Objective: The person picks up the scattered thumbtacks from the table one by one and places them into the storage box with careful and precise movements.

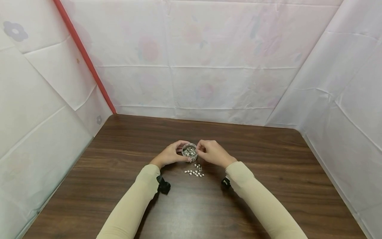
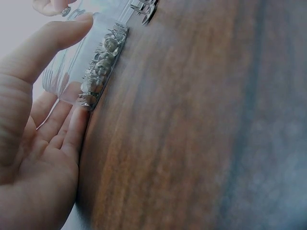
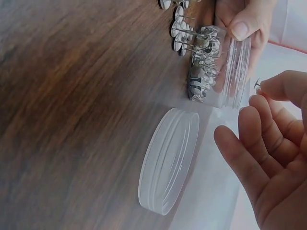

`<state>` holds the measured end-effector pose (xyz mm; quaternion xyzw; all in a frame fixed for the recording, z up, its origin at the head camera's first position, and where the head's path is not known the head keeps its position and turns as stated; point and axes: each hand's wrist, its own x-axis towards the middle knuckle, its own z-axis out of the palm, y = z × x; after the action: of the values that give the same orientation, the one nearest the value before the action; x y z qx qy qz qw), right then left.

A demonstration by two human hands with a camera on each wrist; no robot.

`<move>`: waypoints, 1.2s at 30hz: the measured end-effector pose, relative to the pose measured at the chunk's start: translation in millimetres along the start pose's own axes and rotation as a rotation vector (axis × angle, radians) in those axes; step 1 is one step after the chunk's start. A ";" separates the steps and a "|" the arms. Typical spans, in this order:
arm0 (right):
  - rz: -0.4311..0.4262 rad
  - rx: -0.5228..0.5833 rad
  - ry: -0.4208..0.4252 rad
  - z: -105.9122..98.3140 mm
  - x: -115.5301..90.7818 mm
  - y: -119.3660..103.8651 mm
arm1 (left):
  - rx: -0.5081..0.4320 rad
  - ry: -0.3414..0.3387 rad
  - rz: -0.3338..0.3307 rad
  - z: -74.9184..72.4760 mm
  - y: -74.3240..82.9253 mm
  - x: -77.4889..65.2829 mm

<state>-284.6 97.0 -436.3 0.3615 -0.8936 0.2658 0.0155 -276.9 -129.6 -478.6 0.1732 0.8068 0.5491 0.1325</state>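
A clear plastic jar (image 1: 189, 143) stands on the table with a layer of silver thumbtacks (image 3: 204, 64) in it. My left hand (image 1: 170, 154) holds the jar from the left, thumb on the near side and fingers around the far side. Beside the jar's open mouth, my right hand (image 1: 215, 154) pinches a single thumbtack (image 3: 257, 84) between thumb and forefinger; its other fingers are loosely bent. Several loose thumbtacks (image 1: 195, 173) lie on the table just in front of the jar, most with heads up in the head view.
A clear round lid (image 3: 168, 163) lies on the table beside the jar in the right wrist view; the head view does not show it. The brown wooden table (image 1: 191, 212) meets pale curtains (image 1: 194, 86) at the back and sides.
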 end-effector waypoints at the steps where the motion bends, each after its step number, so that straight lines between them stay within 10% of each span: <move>1: 0.002 -0.001 -0.001 0.3 0.5 0.3 | 0.001 -0.010 0.000 -0.7 5.2 -2.3; 36: 0.083 0.010 -0.047 3.0 13.9 3.4 | -0.015 0.025 -0.003 1.7 -9.5 3.2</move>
<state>-296.6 88.8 -437.4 0.3302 -0.9066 0.2621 -0.0182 -280.4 -130.0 -488.1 0.1640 0.8045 0.5571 0.1248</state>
